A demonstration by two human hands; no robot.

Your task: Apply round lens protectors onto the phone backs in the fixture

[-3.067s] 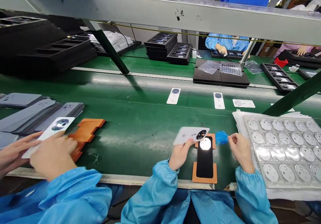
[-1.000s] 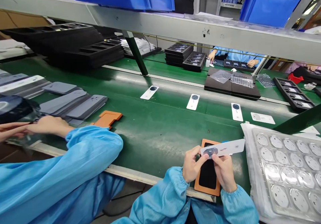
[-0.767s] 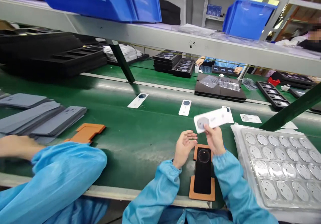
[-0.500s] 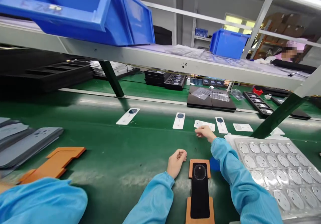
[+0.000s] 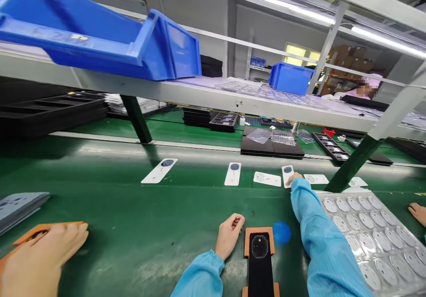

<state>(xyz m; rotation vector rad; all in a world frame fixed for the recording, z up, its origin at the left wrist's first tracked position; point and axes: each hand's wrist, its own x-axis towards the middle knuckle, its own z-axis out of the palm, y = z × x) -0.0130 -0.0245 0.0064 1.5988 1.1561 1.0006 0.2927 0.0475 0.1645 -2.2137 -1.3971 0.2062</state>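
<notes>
Far-left fixture: partly covered by a co-worker's hand.
Slanted white phone back cover: laid on the green belt, well apart from both hands.
Left hand: set just beside the near fixture, fingers curled and pressed together; nothing is seen held.
Near fixture: loaded with a black phone-shaped panel; its long axis is pointed away from the body.
Blue film: placed just right of the near fixture.
Crosswise cover: laid left of the upright cover, near it.
Upright cover: laid at the right fingertips, stretched forward and slightly left from them; its long axis is pointed away from the body, dark disc at the far end. It is reached far more closely by the right hand.
Right hand: set over the cover's near right corner; whether the fingers are pinched cannot be told.
</notes>
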